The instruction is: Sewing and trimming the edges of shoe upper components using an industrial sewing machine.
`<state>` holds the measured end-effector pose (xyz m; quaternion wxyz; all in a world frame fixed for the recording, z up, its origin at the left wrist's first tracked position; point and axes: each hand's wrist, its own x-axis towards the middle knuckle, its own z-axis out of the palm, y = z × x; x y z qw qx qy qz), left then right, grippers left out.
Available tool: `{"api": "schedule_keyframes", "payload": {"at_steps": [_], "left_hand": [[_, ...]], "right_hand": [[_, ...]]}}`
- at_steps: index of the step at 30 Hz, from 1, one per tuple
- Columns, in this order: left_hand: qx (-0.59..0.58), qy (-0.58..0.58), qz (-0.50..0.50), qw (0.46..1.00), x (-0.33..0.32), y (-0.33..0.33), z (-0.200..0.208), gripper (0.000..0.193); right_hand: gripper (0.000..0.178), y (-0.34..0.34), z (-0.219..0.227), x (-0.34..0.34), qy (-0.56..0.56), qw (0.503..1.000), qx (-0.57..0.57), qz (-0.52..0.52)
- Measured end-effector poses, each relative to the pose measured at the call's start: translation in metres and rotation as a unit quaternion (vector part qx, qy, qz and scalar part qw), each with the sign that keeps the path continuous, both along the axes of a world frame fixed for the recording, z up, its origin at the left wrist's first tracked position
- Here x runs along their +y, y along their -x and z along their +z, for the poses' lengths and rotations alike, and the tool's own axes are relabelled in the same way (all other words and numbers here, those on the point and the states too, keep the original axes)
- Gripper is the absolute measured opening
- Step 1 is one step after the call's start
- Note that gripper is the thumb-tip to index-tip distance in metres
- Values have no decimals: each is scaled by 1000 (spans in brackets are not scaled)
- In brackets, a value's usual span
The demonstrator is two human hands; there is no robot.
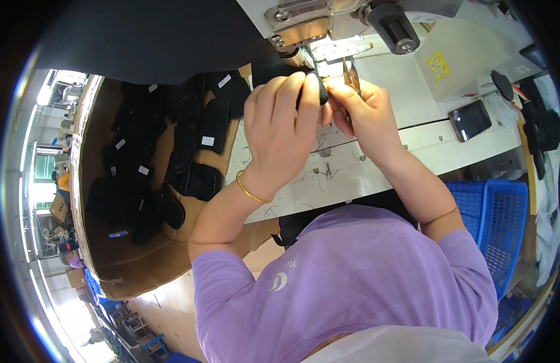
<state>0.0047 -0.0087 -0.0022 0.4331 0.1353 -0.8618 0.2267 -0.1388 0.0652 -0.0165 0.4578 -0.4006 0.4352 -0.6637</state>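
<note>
A black fabric piece (322, 91) is gripped in my left hand (279, 130), its fingers curled over it beneath the sewing machine head (304, 21). Close beside it, my right hand (366, 118) is closed around a small pair of scissors (351, 74), whose blades point up and away from me. The thumb and forefinger of that hand almost meet the fabric's edge; whether they also pinch it I cannot tell. Much of the fabric is hidden behind my left fingers.
Left of the white sewing table (383, 139), a large cardboard box (153, 266) holds several black fabric pieces (214, 124) with white labels. Thread scraps (322, 172) litter the table. A phone (469, 120) lies to the right. Blue plastic baskets (504, 236) stand below it.
</note>
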Motion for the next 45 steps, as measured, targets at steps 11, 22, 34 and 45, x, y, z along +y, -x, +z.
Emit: {"api": "schedule_keyframes", "payload": {"at_steps": [11,22,34,45], "left_hand": [[6,43,43,998,-16,-4,5,30],[-8,-872,-143,469,-36,-66,-2,22],[147,-930,-179,284,-34,-62,-11,42],[64,-900,-194,386,-48,-62,-18,19]], "right_hand": [[35,4,-16,20,-17,993,45,104],[27,5,-58,12,121,895,429,-29],[29,-7,-41,43,259,789,552,-73],[32,1,-66,13,-24,989,79,124]]}}
